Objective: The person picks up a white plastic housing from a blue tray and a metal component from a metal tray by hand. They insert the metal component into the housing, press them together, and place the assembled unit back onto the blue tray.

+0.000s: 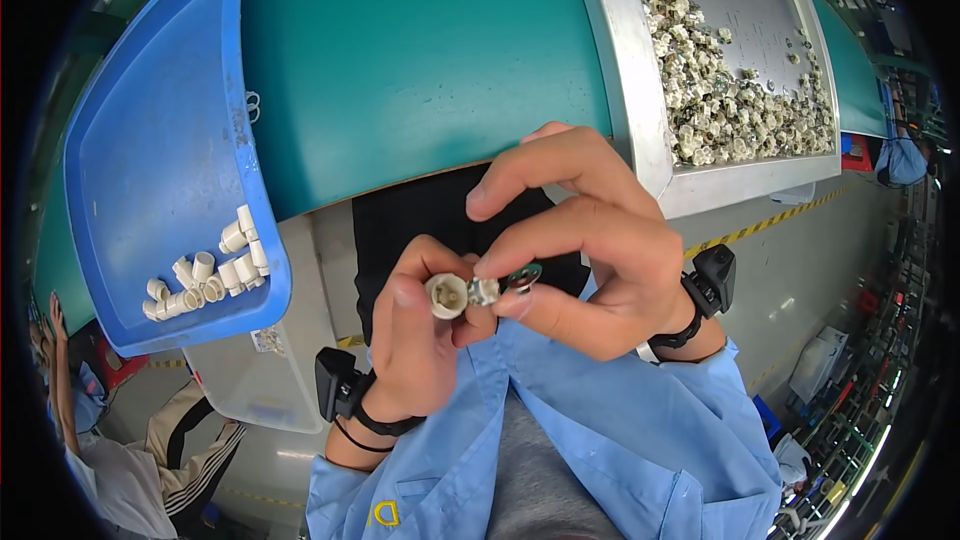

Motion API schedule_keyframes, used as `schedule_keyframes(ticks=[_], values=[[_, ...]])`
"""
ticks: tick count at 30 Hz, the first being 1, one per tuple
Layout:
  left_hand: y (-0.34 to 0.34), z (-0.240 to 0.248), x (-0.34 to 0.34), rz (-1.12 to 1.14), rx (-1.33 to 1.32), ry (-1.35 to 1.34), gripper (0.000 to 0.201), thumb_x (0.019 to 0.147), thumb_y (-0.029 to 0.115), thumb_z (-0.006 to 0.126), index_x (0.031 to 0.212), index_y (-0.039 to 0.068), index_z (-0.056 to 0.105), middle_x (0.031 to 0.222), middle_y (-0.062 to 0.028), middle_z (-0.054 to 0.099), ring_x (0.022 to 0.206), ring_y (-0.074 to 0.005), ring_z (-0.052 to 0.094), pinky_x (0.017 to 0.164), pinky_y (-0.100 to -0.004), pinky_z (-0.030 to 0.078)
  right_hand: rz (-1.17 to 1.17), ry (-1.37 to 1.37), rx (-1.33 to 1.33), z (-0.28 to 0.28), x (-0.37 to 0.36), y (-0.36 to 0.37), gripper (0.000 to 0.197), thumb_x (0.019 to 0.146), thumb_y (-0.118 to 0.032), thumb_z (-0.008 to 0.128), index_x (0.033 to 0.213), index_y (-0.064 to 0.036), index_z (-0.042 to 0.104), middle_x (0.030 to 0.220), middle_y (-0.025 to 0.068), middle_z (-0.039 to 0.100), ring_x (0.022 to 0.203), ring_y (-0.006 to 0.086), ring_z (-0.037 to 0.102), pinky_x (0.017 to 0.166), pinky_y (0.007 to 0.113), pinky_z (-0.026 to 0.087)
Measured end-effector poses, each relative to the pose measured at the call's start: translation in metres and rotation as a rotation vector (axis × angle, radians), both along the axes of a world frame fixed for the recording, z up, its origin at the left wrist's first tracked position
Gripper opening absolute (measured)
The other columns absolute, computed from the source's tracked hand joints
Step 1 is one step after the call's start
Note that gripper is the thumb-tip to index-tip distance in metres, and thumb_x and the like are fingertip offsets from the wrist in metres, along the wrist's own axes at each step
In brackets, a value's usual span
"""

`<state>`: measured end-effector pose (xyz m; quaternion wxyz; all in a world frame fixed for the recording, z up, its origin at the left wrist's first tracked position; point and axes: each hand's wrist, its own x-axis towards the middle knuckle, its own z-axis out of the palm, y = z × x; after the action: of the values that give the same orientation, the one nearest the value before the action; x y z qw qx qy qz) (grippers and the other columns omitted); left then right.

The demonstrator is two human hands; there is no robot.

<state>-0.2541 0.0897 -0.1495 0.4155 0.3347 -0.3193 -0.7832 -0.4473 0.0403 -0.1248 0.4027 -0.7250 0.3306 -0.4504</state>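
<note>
Between the thumb and fingers of my left hand (412, 340) is a white cylindrical socket housing (447, 296), its open end turned up toward me. My right hand (590, 250) pinches a small part with a white block (484, 292) and a round green circuit board (524, 277) between thumb and index finger; its other fingers are raised and bent. The white block sits right beside the housing's rim; I cannot tell whether they touch. Both hands are held over my lap, in front of the bench edge.
On the left, a blue tray (262, 202) holds several white cylindrical housings (203, 265). A metal-rimmed tray (635, 70) at the right contains a heap of small white-and-metal parts (700, 80). Between them lies the green bench top (420, 50). A translucent bin (262, 380) stands below the blue tray; another person (120, 460) is at far left.
</note>
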Motion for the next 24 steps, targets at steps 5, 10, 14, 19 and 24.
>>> schedule_keyframes(ticks=[5, 10, 14, 19, 24], values=[[0.003, 0.005, -0.010, 0.167, -0.174, -0.165, 0.060, 0.105, 0.058, 0.030, 0.098, 0.001, 0.046, 0.079, -0.0090, 0.055, 0.070, -0.0121, 0.041, 0.062, -0.0282, 0.034, -0.006, -0.051, -0.078, -0.003, 0.010, 0.004, 0.021, 0.074, -0.010, 0.079, 0.093, -0.0024, 0.073, 0.118, 0.0202, 0.057, 0.097, 0.0277, 0.062, 0.082, 0.039, 0.048], [0.007, -0.001, -0.007, 0.180, -0.355, -0.238, 0.058, 0.106, 0.054, 0.029, 0.095, 0.000, 0.047, 0.081, -0.0112, 0.058, 0.069, -0.0131, 0.041, 0.062, -0.0295, 0.034, -0.052, 0.008, -0.099, -0.001, 0.015, 0.017, 0.022, 0.074, -0.013, 0.082, 0.093, -0.0060, 0.075, 0.119, 0.0196, 0.059, 0.098, 0.0269, 0.063, 0.089, 0.042, 0.045], [0.007, -0.001, -0.006, 0.187, -0.423, -0.300, 0.055, 0.107, 0.050, 0.030, 0.093, 0.000, 0.048, 0.079, -0.0117, 0.059, 0.067, -0.0142, 0.040, 0.062, -0.0305, 0.034, -0.067, 0.060, -0.118, 0.006, 0.014, 0.019, 0.022, 0.073, -0.013, 0.083, 0.093, -0.0097, 0.076, 0.116, 0.0194, 0.063, 0.098, 0.0269, 0.065, 0.095, 0.048, 0.040], [0.004, 0.001, -0.008, 0.230, -0.478, -0.373, 0.052, 0.107, 0.045, 0.032, 0.092, -0.001, 0.050, 0.075, -0.0119, 0.058, 0.065, -0.0155, 0.041, 0.060, -0.0320, 0.035, -0.046, 0.064, -0.132, 0.001, 0.013, 0.016, 0.022, 0.072, -0.014, 0.083, 0.093, -0.0125, 0.077, 0.112, 0.0198, 0.067, 0.099, 0.0296, 0.067, 0.100, 0.054, 0.036], [0.014, 0.004, -0.011, 0.330, -0.476, -0.423, 0.041, 0.107, 0.035, 0.037, 0.096, -0.002, 0.052, 0.077, -0.0116, 0.057, 0.065, -0.0171, 0.045, 0.058, -0.0331, 0.037, -0.001, 0.039, -0.106, 0.003, 0.016, 0.012, 0.023, 0.070, -0.012, 0.082, 0.092, -0.0105, 0.076, 0.113, 0.0209, 0.067, 0.099, 0.0337, 0.068, 0.103, 0.056, 0.035]])
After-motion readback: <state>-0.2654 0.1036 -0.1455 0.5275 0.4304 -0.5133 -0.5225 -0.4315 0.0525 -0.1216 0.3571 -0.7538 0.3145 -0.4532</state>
